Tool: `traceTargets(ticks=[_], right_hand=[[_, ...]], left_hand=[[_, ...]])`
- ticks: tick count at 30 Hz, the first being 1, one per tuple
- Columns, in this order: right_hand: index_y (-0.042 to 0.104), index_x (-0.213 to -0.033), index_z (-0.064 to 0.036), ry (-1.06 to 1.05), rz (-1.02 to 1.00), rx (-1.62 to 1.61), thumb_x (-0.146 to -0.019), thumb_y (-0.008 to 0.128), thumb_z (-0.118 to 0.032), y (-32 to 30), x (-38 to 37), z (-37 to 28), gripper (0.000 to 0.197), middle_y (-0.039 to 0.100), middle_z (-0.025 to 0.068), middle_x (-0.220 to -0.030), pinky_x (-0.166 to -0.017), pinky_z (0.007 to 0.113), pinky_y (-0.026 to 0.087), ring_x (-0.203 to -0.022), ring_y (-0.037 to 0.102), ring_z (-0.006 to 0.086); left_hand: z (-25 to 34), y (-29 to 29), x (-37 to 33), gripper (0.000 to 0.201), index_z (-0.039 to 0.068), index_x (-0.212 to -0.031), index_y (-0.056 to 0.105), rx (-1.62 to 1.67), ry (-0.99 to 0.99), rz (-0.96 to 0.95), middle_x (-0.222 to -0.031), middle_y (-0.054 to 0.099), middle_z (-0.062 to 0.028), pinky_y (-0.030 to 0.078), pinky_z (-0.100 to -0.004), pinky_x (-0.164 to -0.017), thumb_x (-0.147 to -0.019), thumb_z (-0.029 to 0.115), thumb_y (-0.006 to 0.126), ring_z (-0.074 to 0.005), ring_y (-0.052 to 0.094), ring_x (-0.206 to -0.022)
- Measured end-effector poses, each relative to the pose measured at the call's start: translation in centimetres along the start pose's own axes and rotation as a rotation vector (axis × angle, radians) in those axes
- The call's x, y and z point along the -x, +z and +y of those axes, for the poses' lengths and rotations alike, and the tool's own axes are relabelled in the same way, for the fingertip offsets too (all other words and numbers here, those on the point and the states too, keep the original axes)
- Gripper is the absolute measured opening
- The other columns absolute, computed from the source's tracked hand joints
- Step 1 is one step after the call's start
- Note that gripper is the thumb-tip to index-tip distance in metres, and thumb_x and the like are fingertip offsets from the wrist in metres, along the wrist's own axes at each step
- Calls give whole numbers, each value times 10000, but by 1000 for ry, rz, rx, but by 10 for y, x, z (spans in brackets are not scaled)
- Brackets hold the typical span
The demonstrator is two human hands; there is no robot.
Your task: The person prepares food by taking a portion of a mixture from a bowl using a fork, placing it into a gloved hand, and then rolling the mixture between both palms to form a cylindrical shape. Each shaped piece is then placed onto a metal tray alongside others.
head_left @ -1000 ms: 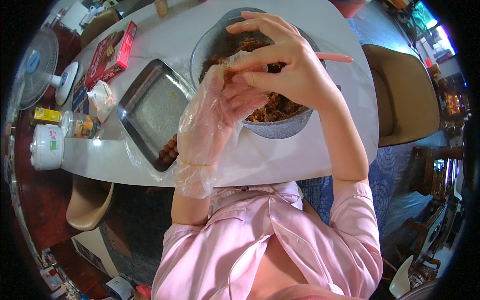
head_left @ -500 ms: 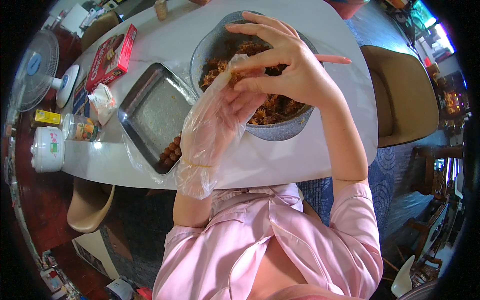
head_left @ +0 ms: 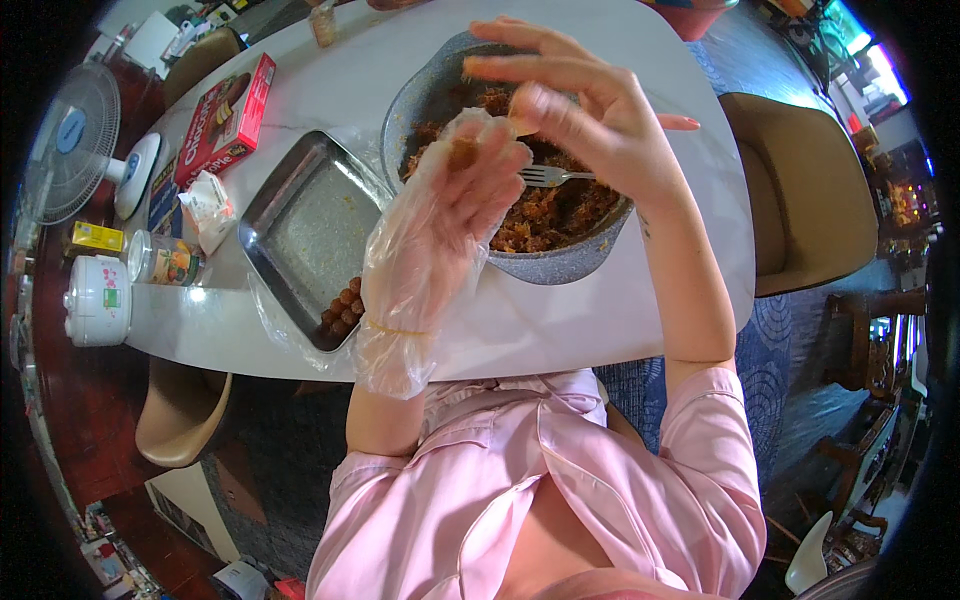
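Brown mixture lump is pinched by the gloved left hand above the grey bowl; the bare right hand is spread open alongside.

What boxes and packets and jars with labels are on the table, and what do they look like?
Red box: flat, rectangular, far left of the table, a brown treat pictured on it.
Yellow box: small, at the left edge.
Jar: lying beside the yellow box, white lid, colourful label.
White packet: crumpled, between the red box and the metal tray.
Blue packet: flat, beside the fan's base.
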State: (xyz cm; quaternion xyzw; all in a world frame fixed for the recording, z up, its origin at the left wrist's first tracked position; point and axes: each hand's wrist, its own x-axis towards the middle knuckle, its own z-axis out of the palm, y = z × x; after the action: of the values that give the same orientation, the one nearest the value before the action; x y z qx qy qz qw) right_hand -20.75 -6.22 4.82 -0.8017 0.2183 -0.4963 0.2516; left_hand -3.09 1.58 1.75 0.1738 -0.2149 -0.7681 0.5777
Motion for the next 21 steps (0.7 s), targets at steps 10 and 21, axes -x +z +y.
traceTargets(ticks=[10,21], right_hand=[[446,-1479,-151,131,-274,627,-1010,405,-539,38,16,-1,610,361,185,-1552,-1196,573,139,-1479,236,372],[440,-1481,-176,71,-226,728,-1000,453,-502,35,17,1,581,348,202,-1553,-1186,580,149,-1476,246,374]], left_hand=[[-15,-19,-6,929,-38,-1457,369,529,-137,-247,-1481,415,-140,301,-428,-1162,-936,731,374,-263,408,-1363],[-15,-7,-5,765,52,-1460,394,254,-207,-111,-1498,408,-162,227,-484,-1193,-979,644,340,-309,357,-1408]])
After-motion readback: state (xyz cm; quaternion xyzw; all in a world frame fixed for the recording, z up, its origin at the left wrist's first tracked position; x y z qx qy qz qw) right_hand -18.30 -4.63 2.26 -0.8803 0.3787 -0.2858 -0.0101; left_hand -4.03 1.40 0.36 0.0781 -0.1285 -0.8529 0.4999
